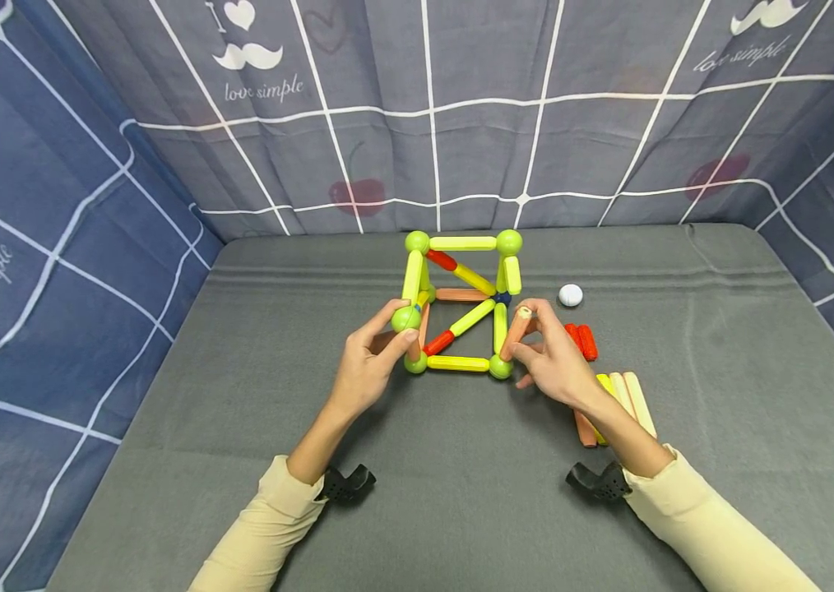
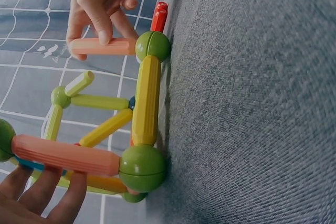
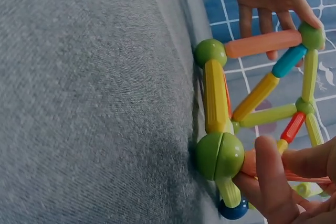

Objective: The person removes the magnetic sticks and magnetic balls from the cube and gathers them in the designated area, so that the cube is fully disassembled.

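Observation:
A frame of magnetic rods and balls (image 1: 464,243) stands on the grey cloth, its sides yellow, lime and orange. My left hand (image 1: 367,362) pinches the green ball (image 1: 406,318) at its upper front-left corner. In the left wrist view, fingers of that hand lie along the upright orange rod (image 2: 65,155) below this ball. My right hand (image 1: 553,358) grips another orange rod (image 1: 516,333), which stands on the front-right green ball (image 1: 500,367). The top end of this rod bears no ball. A dark blue ball (image 1: 502,298) sits at the back-right lower corner.
Right of the frame lie a white ball (image 1: 570,295) and short red rods (image 1: 588,343). Yellow and pale rods (image 1: 639,403) lie partly under my right forearm, with an orange rod (image 1: 584,429) beside them. A patterned curtain (image 1: 476,156) hangs behind.

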### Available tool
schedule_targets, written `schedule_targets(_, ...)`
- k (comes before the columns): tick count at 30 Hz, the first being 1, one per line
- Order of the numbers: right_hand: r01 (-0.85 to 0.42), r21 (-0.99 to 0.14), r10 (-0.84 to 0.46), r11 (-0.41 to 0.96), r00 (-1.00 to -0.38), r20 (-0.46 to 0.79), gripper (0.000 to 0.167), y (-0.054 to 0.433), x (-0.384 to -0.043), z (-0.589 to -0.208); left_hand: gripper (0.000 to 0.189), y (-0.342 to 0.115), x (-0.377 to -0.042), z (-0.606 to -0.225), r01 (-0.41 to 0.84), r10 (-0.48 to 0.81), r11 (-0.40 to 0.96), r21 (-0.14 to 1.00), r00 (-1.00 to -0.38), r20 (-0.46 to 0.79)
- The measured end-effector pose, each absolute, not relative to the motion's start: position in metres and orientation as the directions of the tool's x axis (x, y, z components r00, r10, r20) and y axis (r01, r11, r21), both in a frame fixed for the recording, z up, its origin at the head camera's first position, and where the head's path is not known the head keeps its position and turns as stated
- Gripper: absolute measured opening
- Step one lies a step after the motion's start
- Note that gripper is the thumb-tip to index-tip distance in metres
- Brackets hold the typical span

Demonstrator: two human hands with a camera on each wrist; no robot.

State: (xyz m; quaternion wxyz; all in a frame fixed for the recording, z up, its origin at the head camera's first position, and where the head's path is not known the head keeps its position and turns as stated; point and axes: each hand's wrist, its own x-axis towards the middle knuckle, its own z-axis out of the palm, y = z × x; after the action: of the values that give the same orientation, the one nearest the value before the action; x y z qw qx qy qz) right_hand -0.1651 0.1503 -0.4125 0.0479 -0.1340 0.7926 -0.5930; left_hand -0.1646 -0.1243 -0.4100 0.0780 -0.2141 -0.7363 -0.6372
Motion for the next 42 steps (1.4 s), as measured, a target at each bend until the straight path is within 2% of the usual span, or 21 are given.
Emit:
schedule_targets(7,-0.226,-0.914,-0.271,0.336,-0.953,0.136,0.043,0.146,-0.161,-0.413,0.038,-0.125,-0.165,-0.410,0.418,0.217,0.086,0.904,-0.894,0.393)
schedule_targets(22,-0.221,-0.914,-0.197,0.341,-0.967,0.160,0.061,0.159,-0.155,-0.407,0.037,-0.125,-0.165,-0.411,0.430,0.217,0.091,0.898,-0.889,0.404)
schedule_targets(27,-0.190,-0.906,-0.196,0.378,-0.973,0.122,0.065,0.177,-0.145,-0.403,0.036,-0.125,-0.165,-0.411,0.431,0.216,0.091,0.897,-0.888,0.405)
schedule_targets(36,-0.211,-0.897,-0.184,0.389,-0.971,0.149,0.066,0.222,-0.120,-0.408,0.040,-0.124,-0.164,-0.409,0.396,0.208,0.116,0.911,-0.906,0.368)
schedule_targets(42,-0.132,-0.876,-0.143,0.464,-0.987,0.073,0.067,0.256,-0.107,-0.407,0.040,-0.124,-0.164,-0.408,0.399,0.210,0.119,0.909,-0.905,0.370)
